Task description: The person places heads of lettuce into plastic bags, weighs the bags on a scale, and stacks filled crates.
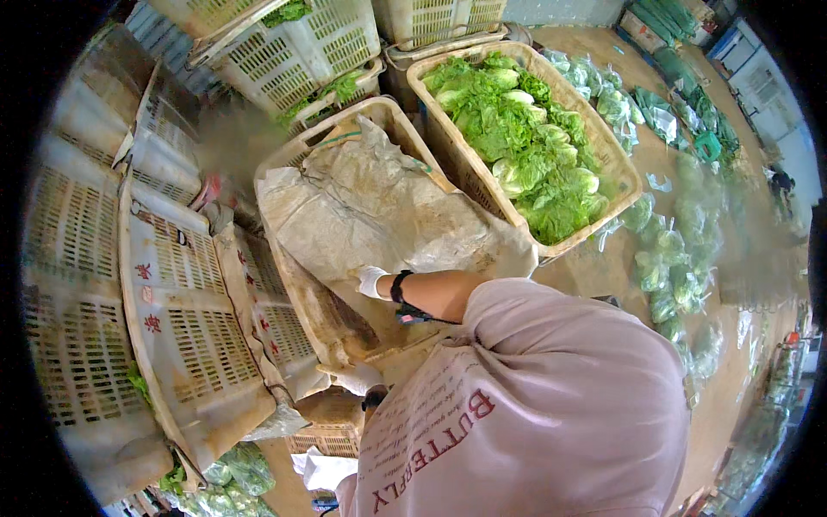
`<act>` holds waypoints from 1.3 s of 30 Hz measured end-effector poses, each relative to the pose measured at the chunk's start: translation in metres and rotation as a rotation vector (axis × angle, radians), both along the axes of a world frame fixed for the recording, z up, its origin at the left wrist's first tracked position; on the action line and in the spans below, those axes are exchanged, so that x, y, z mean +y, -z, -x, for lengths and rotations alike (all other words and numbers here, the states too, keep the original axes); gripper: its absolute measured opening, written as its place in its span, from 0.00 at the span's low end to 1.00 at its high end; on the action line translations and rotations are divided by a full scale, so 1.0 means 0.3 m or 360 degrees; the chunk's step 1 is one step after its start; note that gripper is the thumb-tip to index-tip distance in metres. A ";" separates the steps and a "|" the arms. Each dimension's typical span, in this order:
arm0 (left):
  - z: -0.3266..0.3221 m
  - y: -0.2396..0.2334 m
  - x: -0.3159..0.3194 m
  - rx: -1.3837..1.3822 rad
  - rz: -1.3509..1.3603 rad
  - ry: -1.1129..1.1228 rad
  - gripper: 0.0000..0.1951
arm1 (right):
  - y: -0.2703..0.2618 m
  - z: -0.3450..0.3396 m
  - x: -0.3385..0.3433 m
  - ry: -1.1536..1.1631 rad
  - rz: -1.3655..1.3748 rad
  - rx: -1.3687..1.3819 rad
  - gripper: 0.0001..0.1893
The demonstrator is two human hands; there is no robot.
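Observation:
My right hand point(370, 282), in a white glove, grips the near edge of a stained, pale woven plastic sheet point(413, 220). The sheet drapes over much of a dirty, light plastic crate point(294, 274) and hangs over its right rim. Below the lifted edge, part of the crate's brown-stained inside shows. My left hand point(356, 379), also gloved, rests at the crate's near corner with fingers around the rim. Partly hidden by my body, the crate's near side cannot be fully seen.
To the right, a crate point(620, 165) holds heaped green lettuce point(530, 142). Slatted crates point(181, 297) stand along the left, and stacked crates point(291, 58) rise behind. Bagged greens point(669, 258) lie on the brown floor point(581, 278). Another crate point(326, 430) sits low near my left hand.

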State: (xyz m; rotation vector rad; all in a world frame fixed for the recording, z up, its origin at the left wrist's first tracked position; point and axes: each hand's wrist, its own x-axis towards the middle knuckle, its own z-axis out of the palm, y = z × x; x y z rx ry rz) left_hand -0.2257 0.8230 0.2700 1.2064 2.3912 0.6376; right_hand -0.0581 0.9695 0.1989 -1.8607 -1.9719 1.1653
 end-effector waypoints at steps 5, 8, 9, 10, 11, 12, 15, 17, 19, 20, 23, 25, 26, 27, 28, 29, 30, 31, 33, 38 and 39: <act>0.073 0.045 -0.013 0.0102 0.0032 -0.0070 0.40 | -0.301 -0.150 -0.236 -0.0109 -0.0111 0.0507 0.21; 0.043 0.029 -0.015 0.0066 0.0020 -0.0005 0.40 | -0.389 -0.326 -0.424 -0.0106 -0.0174 0.0064 0.20; 0.031 0.026 -0.014 0.0054 0.0012 0.0023 0.40 | -0.324 -0.384 -0.498 -0.0098 -0.0299 -0.0124 0.21; 0.043 0.040 -0.013 0.0131 0.0017 0.0059 0.42 | -0.282 -0.422 -0.567 -0.0097 -0.0490 -0.0230 0.20; 0.050 0.049 -0.017 0.0176 0.0026 0.0089 0.43 | -0.286 -0.447 -0.601 -0.0177 -0.0037 -0.0333 0.24; 0.053 0.051 -0.017 0.0222 0.0032 0.0127 0.44 | -0.294 -0.455 -0.609 -0.0285 0.0286 -0.0506 0.24; 0.082 0.031 -0.025 0.0317 0.0236 0.0354 0.46 | -0.309 -0.449 -0.611 -0.0373 0.0626 -0.0621 0.24; 0.102 -0.003 -0.026 0.0409 0.0353 0.0511 0.43 | -0.257 -0.441 -0.602 -0.0408 0.0591 -0.0511 0.24; 0.115 -0.073 -0.004 0.0539 0.0477 0.0671 0.41 | -0.190 -0.423 -0.582 -0.0478 0.0581 -0.0406 0.23; 0.113 -0.105 0.002 0.0620 0.0545 0.0772 0.40 | -0.160 -0.419 -0.581 -0.0502 0.0596 -0.0369 0.23; 0.072 -0.196 0.023 0.0869 0.0397 0.0943 0.38 | -0.103 -0.430 -0.560 -0.0533 0.0594 -0.0286 0.22; 0.067 -0.180 0.053 0.0890 0.0068 0.0943 0.29 | -0.087 -0.434 -0.545 -0.0552 0.0579 -0.0269 0.22; 0.079 -0.149 0.094 0.0399 0.0364 0.1082 0.27 | -0.086 -0.432 -0.535 -0.0566 0.0561 -0.0265 0.21; 0.065 -0.066 0.123 0.0016 0.0516 0.1138 0.26 | -0.090 -0.441 -0.529 -0.0561 0.0556 -0.0275 0.21; 0.049 0.014 0.150 -0.0381 0.0696 0.1135 0.24 | -0.095 -0.444 -0.528 -0.0561 0.0545 -0.0287 0.21; 0.035 0.105 0.178 -0.0735 0.0891 0.1077 0.22 | -0.090 -0.446 -0.521 -0.0561 0.0547 -0.0302 0.21; 0.002 0.157 0.189 -0.0903 0.1011 0.1100 0.22 | -0.081 -0.447 -0.516 -0.0562 0.0544 -0.0312 0.20; -0.037 0.185 0.190 -0.0975 0.1082 0.1173 0.22 | -0.072 -0.451 -0.516 -0.0564 0.0550 -0.0310 0.20; -0.078 0.221 0.181 -0.1009 0.1124 0.1280 0.21 | -0.055 -0.461 -0.519 -0.0581 0.0563 -0.0291 0.20; -0.140 0.281 0.195 -0.0958 0.1198 0.1496 0.20 | -0.025 -0.520 -0.540 -0.0469 0.0528 -0.0023 0.19; -0.124 0.292 0.199 -0.0944 0.1197 0.1506 0.20 | -0.063 -0.510 -0.540 -0.0431 0.0452 0.0064 0.19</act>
